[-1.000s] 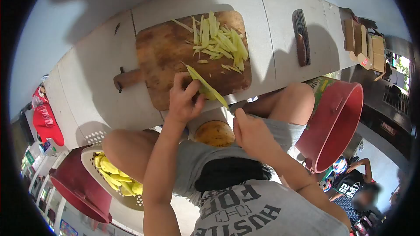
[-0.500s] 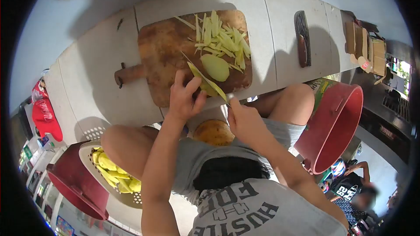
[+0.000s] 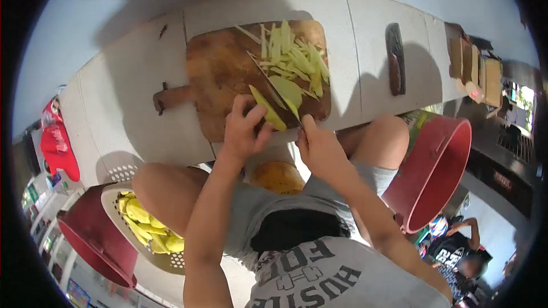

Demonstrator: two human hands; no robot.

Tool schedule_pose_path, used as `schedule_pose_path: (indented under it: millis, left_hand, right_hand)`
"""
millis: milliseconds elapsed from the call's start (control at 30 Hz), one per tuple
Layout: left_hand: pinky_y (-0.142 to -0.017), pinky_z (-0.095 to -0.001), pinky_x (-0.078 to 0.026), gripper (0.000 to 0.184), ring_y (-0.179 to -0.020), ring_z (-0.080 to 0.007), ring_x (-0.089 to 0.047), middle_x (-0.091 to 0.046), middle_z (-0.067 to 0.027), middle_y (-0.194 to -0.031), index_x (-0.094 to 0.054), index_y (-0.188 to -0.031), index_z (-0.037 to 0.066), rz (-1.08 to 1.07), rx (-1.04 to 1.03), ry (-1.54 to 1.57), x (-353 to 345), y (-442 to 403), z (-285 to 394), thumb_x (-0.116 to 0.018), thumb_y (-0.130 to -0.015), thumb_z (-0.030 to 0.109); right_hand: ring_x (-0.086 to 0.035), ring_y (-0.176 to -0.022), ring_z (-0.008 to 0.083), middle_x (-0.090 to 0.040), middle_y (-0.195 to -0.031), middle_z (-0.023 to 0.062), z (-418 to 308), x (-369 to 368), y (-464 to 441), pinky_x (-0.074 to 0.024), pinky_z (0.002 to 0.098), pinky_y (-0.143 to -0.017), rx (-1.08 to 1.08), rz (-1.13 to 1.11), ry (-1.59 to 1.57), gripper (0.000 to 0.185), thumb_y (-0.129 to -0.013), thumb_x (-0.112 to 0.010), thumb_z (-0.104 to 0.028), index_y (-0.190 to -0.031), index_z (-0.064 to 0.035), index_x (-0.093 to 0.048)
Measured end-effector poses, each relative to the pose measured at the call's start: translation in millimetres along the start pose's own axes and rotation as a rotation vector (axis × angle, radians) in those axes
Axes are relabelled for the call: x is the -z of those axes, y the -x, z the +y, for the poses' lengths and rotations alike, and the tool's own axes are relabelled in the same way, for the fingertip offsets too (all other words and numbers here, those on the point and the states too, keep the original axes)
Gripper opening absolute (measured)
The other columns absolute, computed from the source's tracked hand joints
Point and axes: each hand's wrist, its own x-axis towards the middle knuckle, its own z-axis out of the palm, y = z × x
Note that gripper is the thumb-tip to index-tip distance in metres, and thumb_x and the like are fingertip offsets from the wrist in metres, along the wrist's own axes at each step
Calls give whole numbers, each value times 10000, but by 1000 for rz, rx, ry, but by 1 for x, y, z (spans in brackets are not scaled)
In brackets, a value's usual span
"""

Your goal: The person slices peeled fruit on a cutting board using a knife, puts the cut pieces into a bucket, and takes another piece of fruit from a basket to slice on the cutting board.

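Note:
My left hand (image 3: pixel 244 128) has its fingers curled against a yellow-green mango piece (image 3: pixel 266 108) on the wooden cutting board (image 3: pixel 220 74). In my right hand (image 3: pixel 321 144) is a knife (image 3: pixel 273 90), its thin blade lying diagonally across the board, just right of that piece. Beside the blade rests a flat, pale green mango slice (image 3: pixel 285 89). A heap of cut mango strips (image 3: pixel 297 57) covers the board's upper right. My right fingers hide most of the knife's handle.
Another knife (image 3: pixel 395 60) lies on the tiled ledge (image 3: pixel 365 74). A colander (image 3: pixel 114 202) of yellow mango pieces (image 3: pixel 145 222) and a red tub (image 3: pixel 94 239) stand left; another red tub (image 3: pixel 434 165) stands right. Between my legs is an orange-brown round thing (image 3: pixel 278 177). Another person (image 3: pixel 456 251) is at lower right.
The knife has passed between the mango piece and the slice, which now lies to the blade's right. My left hand stays on the piece. The whole view has shifted slightly.

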Motion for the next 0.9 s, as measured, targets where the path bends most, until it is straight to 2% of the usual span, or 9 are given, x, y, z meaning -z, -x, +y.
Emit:
schedule_pose_path:
  millis: [67,133,267,433,633,767,900]
  left_hand:
    - [-724,-432,-511,293,-850,-385,-582,-560,-222,-1051,-597,-1080,36,-42,69,16,2,12,5,-676,-811,122]
    - [-651,-427,-542,339,-785,-346,-638,-550,-176,-1023,-647,-1076,89,-6,40,-6,0,5,0,-742,-756,149]
    - [-641,-427,-541,365,-774,-337,-637,-546,-171,-1013,-652,-1107,98,18,6,-8,-1,5,1,-740,-755,140]
    - [-622,-416,-541,454,-738,-307,-636,-555,-161,-1027,-666,-1202,143,-18,-48,-50,0,3,3,-726,-752,119]
    - [-622,-415,-541,464,-744,-296,-633,-560,-155,-1054,-675,-1212,172,-72,-17,-30,2,3,5,-705,-754,106]
    - [-633,-426,-542,471,-756,-315,-635,-566,-158,-1060,-657,-1229,154,-94,-65,-114,1,3,3,-703,-762,114]
    - [-651,-438,-544,380,-786,-357,-640,-569,-176,-1071,-622,-1151,102,7,-12,10,-2,3,3,-710,-783,134]
  right_hand:
    - [-615,-698,499,-591,-687,261,-6,-1,10,-459,573,-597,5,14,-33,148,-948,-556,-50,-1000,-15,-422]
    - [-616,-710,503,-600,-716,254,-6,4,5,-461,577,-606,-29,-25,-35,156,-965,-550,-87,-1014,-26,-415]
    - [-624,-712,496,-603,-735,248,-7,-4,9,-476,575,-607,8,-46,55,164,-964,-556,-104,-1012,-35,-416]
    - [-666,-691,446,-626,-755,207,-8,-8,10,-542,535,-583,-18,-33,223,199,-931,-592,-107,-1040,-57,-432]
    - [-680,-678,431,-638,-774,200,0,-13,3,-559,503,-572,37,-10,329,183,-932,-585,-118,-1041,-58,-452]
    - [-678,-669,435,-641,-777,205,-4,-15,2,-557,508,-573,30,-22,367,159,-938,-571,-114,-1027,-57,-453]
    - [-660,-687,462,-635,-774,231,-5,-5,7,-535,545,-591,39,10,224,145,-956,-553,-108,-1030,-44,-447]
